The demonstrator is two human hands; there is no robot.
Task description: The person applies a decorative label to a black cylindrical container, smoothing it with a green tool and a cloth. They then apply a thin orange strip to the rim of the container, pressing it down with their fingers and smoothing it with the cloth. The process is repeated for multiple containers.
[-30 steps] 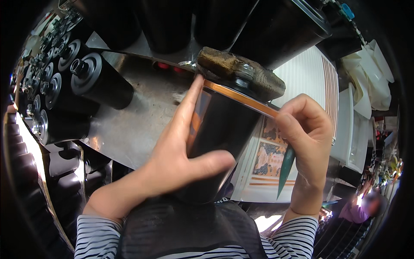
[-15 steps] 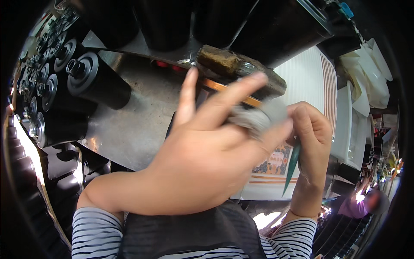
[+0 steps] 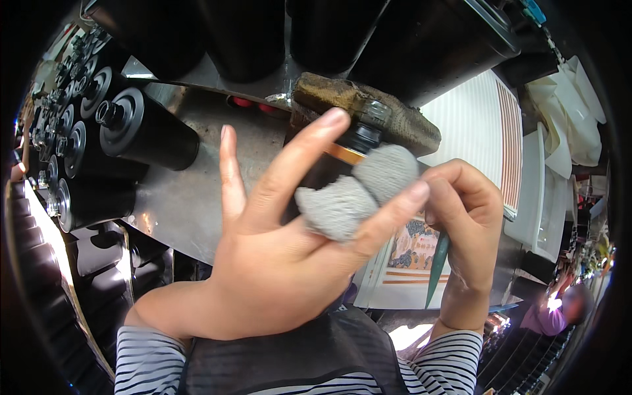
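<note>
My left hand point(image 3: 276, 263) is spread over the middle of the table, fingers apart and gripping nothing. Two of its fingers carry grey knitted covers point(image 3: 386, 172). Its bare thumb reaches across to my right hand point(image 3: 471, 210), whose thumb and forefinger are pinched together. A slim green pointed tool point(image 3: 437, 270) hangs from that hand, tip down; its upper end is hidden in the fingers. Beyond my left hand lies a dark bottle, mostly covered, its clear-capped neck point(image 3: 372, 118) over a worn brown block point(image 3: 411, 125). An orange band point(image 3: 343, 153) shows below the neck.
Black bottles point(image 3: 148, 128) lie stacked on the left, and large black cylinders point(image 3: 421, 46) line the back. White printed sheets point(image 3: 471, 118) with copper stripes lie at right, beside a white plastic bin point(image 3: 533, 191). Another person in purple point(image 3: 550, 316) is at far right.
My left hand has shifted slightly left, its fingers spreading wider and the grey covers coming into plain view. The bottle neck is now uncovered. My right hand stays nearly in place with the green tool.
</note>
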